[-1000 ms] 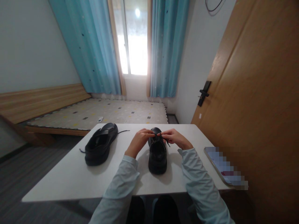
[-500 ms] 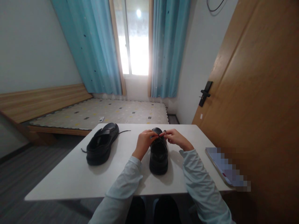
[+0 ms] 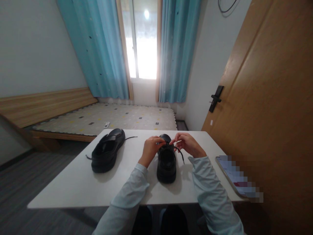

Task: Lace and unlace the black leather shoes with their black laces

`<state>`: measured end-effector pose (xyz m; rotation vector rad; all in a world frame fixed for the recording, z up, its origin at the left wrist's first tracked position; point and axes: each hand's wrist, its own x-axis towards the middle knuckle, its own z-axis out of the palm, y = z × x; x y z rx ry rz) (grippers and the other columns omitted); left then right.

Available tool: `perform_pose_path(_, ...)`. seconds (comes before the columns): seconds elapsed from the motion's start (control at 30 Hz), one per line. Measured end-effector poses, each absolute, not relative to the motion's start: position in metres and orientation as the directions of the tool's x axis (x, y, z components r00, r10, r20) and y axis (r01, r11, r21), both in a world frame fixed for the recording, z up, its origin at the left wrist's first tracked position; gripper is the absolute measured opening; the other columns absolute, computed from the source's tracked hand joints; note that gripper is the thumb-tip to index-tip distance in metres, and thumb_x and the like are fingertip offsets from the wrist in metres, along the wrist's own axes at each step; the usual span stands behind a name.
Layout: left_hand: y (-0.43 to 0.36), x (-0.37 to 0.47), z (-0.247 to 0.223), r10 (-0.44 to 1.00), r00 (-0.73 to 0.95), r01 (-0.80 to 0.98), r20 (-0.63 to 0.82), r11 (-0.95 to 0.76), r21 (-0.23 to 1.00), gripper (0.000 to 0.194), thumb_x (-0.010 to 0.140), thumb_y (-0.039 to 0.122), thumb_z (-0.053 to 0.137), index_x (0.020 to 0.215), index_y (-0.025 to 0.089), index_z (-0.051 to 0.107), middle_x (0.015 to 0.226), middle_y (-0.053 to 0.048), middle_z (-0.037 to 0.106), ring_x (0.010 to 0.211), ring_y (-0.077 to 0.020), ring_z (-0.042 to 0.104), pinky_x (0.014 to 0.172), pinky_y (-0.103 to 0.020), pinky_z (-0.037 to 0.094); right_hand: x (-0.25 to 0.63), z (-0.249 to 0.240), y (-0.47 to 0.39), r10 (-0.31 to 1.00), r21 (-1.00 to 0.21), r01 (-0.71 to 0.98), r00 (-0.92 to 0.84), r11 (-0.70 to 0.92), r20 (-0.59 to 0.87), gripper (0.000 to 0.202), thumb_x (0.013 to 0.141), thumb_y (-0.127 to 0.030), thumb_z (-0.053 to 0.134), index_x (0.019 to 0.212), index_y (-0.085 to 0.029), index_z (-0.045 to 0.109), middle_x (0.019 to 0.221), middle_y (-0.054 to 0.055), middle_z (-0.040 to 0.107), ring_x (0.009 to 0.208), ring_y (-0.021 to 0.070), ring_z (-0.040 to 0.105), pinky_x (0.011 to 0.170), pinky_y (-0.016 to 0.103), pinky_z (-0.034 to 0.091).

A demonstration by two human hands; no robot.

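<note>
A black lace-up shoe [image 3: 166, 171] stands on the white table [image 3: 73, 192] in front of me, its toe pointing away and its heel toward me. My left hand [image 3: 153, 147] is at the left of its lacing, thumb and fingers pinched on the lace close to the shoe's upper. Over the right side of the shoe is my right hand [image 3: 186, 143], fingers bent but apart, the index fingertip close to the lacing. A dark shoelace [image 3: 181, 155] hangs from the shoe below those fingers, its end loose. The exact contact at the fingertips is too small to make out.
A second black shoe [image 3: 107, 151] rests on the table at the left, lace ends sticking out. A flat tablet-like object [image 3: 227, 173], partly blurred, lies at the right edge. Beyond are a bed [image 3: 122, 117] and, to the right, a wooden door [image 3: 264, 98].
My right hand has loosened its pinch and its fingers have spread, shifting slightly right. The lace end now hangs down at the shoe's right. My left hand stays in place.
</note>
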<state>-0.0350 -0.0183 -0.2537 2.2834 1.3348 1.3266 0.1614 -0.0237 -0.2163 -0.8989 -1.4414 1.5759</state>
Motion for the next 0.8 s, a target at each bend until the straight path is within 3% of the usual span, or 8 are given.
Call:
perform_pose_path(0.1, -0.018, -0.0351, -0.2541, 0.775, 0.195, 0.621, 0.602, -0.573, 0.535, 0.004, 0.073, 0.02, 0.071, 0.076, 0.022, 0.073, 0.082, -0.002, 0.073, 0.079, -0.0168, 0.065, 0.076, -0.029, 0.048, 0.1624, -0.2156, -0.0248, 0.923, -0.998, 0.022, -0.378, -0.066, -0.07, 0.023, 0.078, -0.039, 0.054, 0.075, -0.017, 0.05, 0.067, 0.004, 0.066, 0.047, 0.0134, 0.062, 0.041, 0.022, 0.048)
perform_pose_path(0.2, -0.0173, -0.0356, -0.2545, 0.769, 0.2, 0.625, 0.607, -0.578, 0.525, 0.004, 0.074, 0.021, 0.071, 0.076, 0.023, 0.073, 0.082, -0.001, 0.073, 0.08, -0.0167, 0.065, 0.077, -0.029, 0.048, 0.1632, -0.215, -0.0281, 0.895, -0.97, 0.242, -0.429, -0.013, -0.119, 0.033, 0.071, -0.044, 0.068, 0.078, -0.017, 0.052, 0.062, -0.001, 0.062, 0.042, 0.0098, 0.058, 0.038, 0.018, 0.044)
perform_pose_path(0.27, -0.0168, -0.0359, -0.2548, 0.769, 0.201, 0.631, 0.607, -0.576, 0.52, 0.004, 0.074, 0.022, 0.071, 0.076, 0.023, 0.073, 0.082, -0.001, 0.073, 0.08, -0.017, 0.065, 0.077, -0.029, 0.048, 0.1648, -0.2148, -0.0297, 0.838, -0.933, 0.358, -0.518, 0.031, -0.171, 0.036, 0.066, -0.044, 0.073, 0.074, -0.015, 0.054, 0.054, -0.003, 0.058, 0.037, 0.0073, 0.051, 0.034, 0.017, 0.036)
perform_pose_path(0.37, -0.016, -0.0364, -0.2555, 0.774, 0.195, 0.648, 0.602, -0.563, 0.514, 0.004, 0.073, 0.024, 0.071, 0.077, 0.023, 0.073, 0.084, -0.001, 0.073, 0.081, -0.0173, 0.064, 0.078, -0.029, 0.048, 0.1676, -0.2154, -0.0295, 0.765, -0.894, 0.438, -0.606, 0.091, -0.219, 0.036, 0.069, -0.046, 0.071, 0.065, -0.012, 0.057, 0.043, -0.005, 0.049, 0.032, 0.0031, 0.037, 0.031, 0.016, 0.021)
perform_pose_path(0.43, -0.0156, -0.0366, -0.2559, 0.778, 0.199, 0.657, 0.596, -0.557, 0.508, 0.004, 0.074, 0.024, 0.071, 0.077, 0.023, 0.073, 0.084, -0.001, 0.073, 0.08, -0.0175, 0.064, 0.077, -0.029, 0.048, 0.168, -0.2162, -0.0282, 0.755, -0.904, 0.413, -0.626, 0.107, -0.196, 0.037, 0.074, -0.046, 0.066, 0.068, -0.01, 0.063, 0.041, -0.007, 0.044, 0.033, 0.002, 0.032, 0.032, 0.016, 0.018)
perform_pose_path(0.57, -0.0156, -0.0367, -0.2562, 0.785, 0.194, 0.659, 0.589, -0.549, 0.514, 0.005, 0.074, 0.025, 0.071, 0.078, 0.024, 0.074, 0.084, -0.002, 0.073, 0.082, -0.0179, 0.064, 0.078, -0.03, 0.048, 0.1646, -0.2187, -0.0262, 0.786, -0.977, 0.207, -0.613, 0.055, -0.086, 0.039, 0.082, -0.044, 0.057, 0.092, -0.008, 0.068, 0.048, -0.006, 0.045, 0.037, 0.0026, 0.031, 0.034, 0.018, 0.017)
perform_pose_path(0.8, -0.0152, -0.0366, -0.2563, 0.812, 0.183, 0.599, 0.555, -0.539, 0.592, 0.008, 0.074, 0.029, 0.071, 0.076, 0.022, 0.074, 0.082, -0.002, 0.073, 0.08, -0.0172, 0.066, 0.078, -0.029, 0.048, 0.162, -0.2196, -0.0262, 0.805, -0.996, 0.046, -0.587, -0.073, -0.086, 0.028, 0.074, -0.022, 0.056, 0.096, -0.008, 0.068, 0.055, -0.003, 0.051, 0.038, 0.0035, 0.034, 0.034, 0.019, 0.017)
